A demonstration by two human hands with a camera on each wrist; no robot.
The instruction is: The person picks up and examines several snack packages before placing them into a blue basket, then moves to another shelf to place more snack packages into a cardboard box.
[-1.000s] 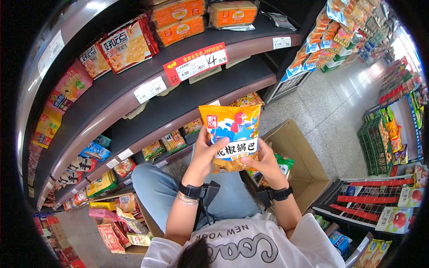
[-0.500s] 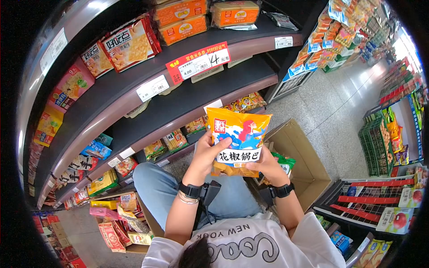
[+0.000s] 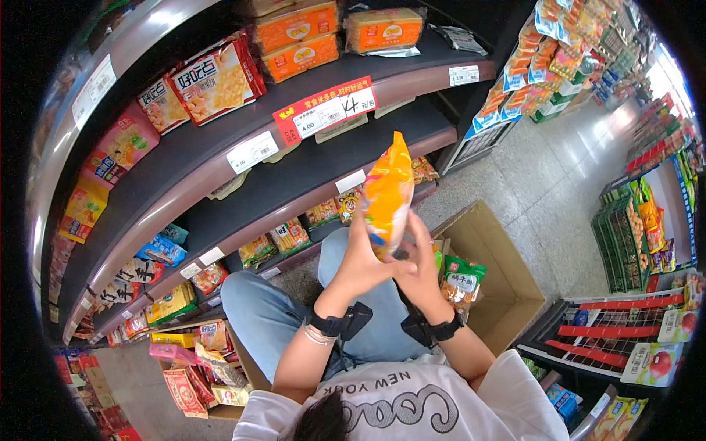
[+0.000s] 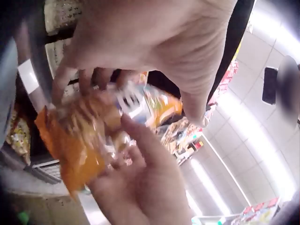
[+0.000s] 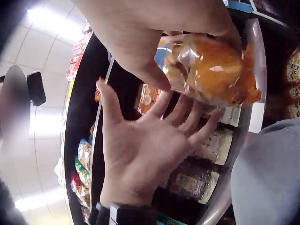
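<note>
An orange snack bag is held up edge-on in front of the shelves, its printed face turned mostly out of the head view. My right hand grips it, thumb on one side and fingers round the other; the right wrist view shows this hand above the bag. With its thumb spread away, my left hand touches the bag with extended fingers, its palm facing the right wrist camera. Clear wrapping with golden pieces inside shows on the bag in the left wrist view.
Curved dark shelves with price labels and snack packs stand in front and left. An open cardboard box holding a green-topped bag is at right, another box of packs at lower left. Farther right is a green crate.
The bag has turned from front-facing to edge-on and now stands more upright. My left thumb has left its front, and both hands have shifted round its lower part.
</note>
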